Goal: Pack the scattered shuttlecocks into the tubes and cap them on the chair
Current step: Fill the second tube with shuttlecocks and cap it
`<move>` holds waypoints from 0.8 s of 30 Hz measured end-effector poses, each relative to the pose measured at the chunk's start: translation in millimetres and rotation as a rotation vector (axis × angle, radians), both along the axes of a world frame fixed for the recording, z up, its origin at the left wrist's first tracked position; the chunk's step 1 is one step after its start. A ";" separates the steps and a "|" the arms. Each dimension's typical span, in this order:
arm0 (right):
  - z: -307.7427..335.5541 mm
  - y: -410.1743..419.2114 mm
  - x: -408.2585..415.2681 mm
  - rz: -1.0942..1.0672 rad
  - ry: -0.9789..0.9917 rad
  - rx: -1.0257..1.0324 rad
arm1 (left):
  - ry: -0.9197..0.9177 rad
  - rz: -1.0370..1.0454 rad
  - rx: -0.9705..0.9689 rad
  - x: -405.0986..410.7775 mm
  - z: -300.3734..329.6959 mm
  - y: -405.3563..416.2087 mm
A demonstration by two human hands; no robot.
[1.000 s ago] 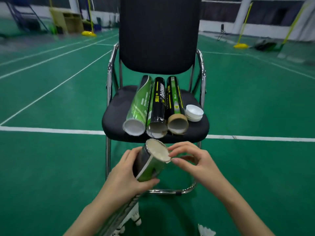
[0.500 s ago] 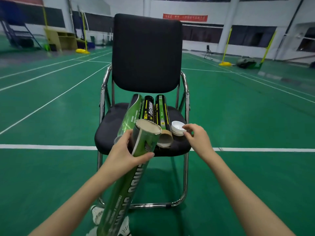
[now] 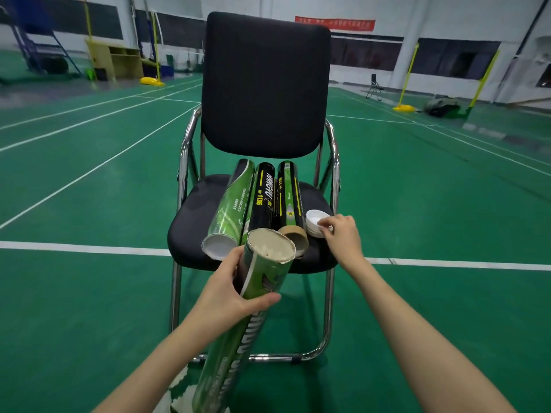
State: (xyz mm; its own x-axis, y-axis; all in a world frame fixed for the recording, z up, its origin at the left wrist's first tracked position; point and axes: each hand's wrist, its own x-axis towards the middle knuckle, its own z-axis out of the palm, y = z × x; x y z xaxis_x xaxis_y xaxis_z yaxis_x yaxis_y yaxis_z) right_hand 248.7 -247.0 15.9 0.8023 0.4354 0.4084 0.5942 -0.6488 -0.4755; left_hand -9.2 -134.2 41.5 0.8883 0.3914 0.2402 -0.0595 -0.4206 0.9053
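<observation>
Green tube [image 3: 256, 281] clamped in left hand [image 3: 226, 296] fingers, right hand [image 3: 343, 236] fingers pinching white caps [image 3: 314, 223]

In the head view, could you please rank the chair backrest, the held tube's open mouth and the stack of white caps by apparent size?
1. Backrest
2. Tube mouth, though nearness to the camera enlarges it
3. Caps

The green court floor [image 3: 89, 293] has white lines [image 3: 83, 248] across it. Yellow net posts [image 3: 406, 76] stand on yellow bases far back on the right. A wooden desk [image 3: 116, 62] stands by the far wall at the left. A red banner [image 3: 334, 23] hangs on the wall. A dark bag [image 3: 440, 106], maybe, lies near the right posts.
</observation>
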 end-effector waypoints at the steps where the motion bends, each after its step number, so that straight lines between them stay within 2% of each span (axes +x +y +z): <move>1: 1.4 0.9 0.7 0.009 0.009 -0.003 | -0.001 0.001 0.000 -0.3 0.4 0.3; 10: 6.5 3.5 -3.6 0.056 0.133 0.132 | 0.002 0.010 0.018 -2.1 -4.8 3.6; 16: 11.8 -0.7 1.1 0.056 0.180 0.134 | 0.004 0.020 0.030 -1.2 -6.5 3.1; 20: 15.9 -1.7 0.1 0.059 0.140 0.100 | 0.005 0.015 0.028 -1.6 -5.7 2.2; 24: 29.2 -4.2 -13.3 0.074 0.053 0.204 | 0.009 0.016 0.015 -1.5 -6.4 1.9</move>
State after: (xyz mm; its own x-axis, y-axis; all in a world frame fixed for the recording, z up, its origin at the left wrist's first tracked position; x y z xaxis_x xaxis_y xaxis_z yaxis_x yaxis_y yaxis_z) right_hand 235.5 -251.2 45.1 0.7939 0.4064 0.4522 0.6072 -0.4916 -0.6242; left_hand -10.7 -132.3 35.2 0.8840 0.4022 0.2383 -0.0448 -0.4345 0.8996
